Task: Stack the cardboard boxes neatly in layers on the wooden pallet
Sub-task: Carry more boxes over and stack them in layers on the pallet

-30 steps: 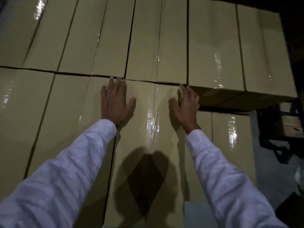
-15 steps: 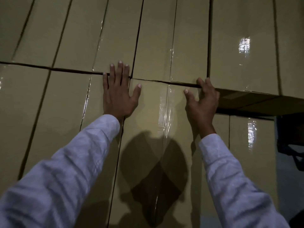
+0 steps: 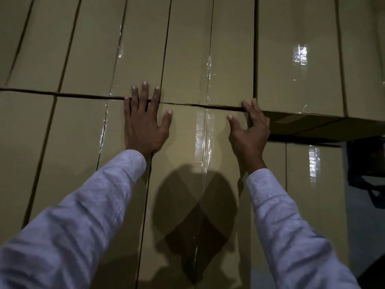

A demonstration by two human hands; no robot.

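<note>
So here's where we are: leaning over the top of the stack, both arms out in white sleeves. The cardboard box under our hands sits in the top layer, at the right-hand end of the near row. It's snug against the neighbour box on its left and butted up to the far row along a thin dark seam. Clear tape runs down its middle and catches the light.

Our left hand lies flat, fingers spread, right over the gap between that box and its neighbour. Three fingertips reach across the seam onto the far row, and the thumb rests on the box itself. Our right hand is on the box's far right corner. The thumb is planted on top and the fingers are curled, two up at the seam and the rest hooked down over the right edge, so it's gripping the corner rather than lying flat.

Right of that edge the stack steps down and we see the tops of a lower layer, taped too. The far row shows a shaded side face above that step. Our shadow falls on the box between the arms. There's a dark shape at the right edge; we can't tell what it is.
</note>
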